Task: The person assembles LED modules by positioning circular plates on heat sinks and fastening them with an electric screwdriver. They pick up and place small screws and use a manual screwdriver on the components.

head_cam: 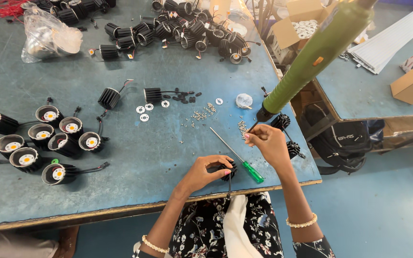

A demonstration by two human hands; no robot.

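Note:
My left hand (205, 173) grips a small black finned lamp housing (229, 170) near the table's front edge. My right hand (268, 142) pinches something tiny at its fingertips, right under the tip of a hanging green electric screwdriver (311, 57); the item itself is too small to make out. A green-handled hand screwdriver (239, 157) lies on the table between my hands. A scatter of small silver screws (202, 114) and a few white ring parts (144, 111) lie just beyond.
Several finished black lamp housings with yellow centres (48, 138) stand at the left. A big heap of black housings (187, 28) fills the far side, beside a clear plastic bag (48, 33). Two finned housings (283, 122) sit by the right table edge (307, 157). A black backpack (345, 141) lies below.

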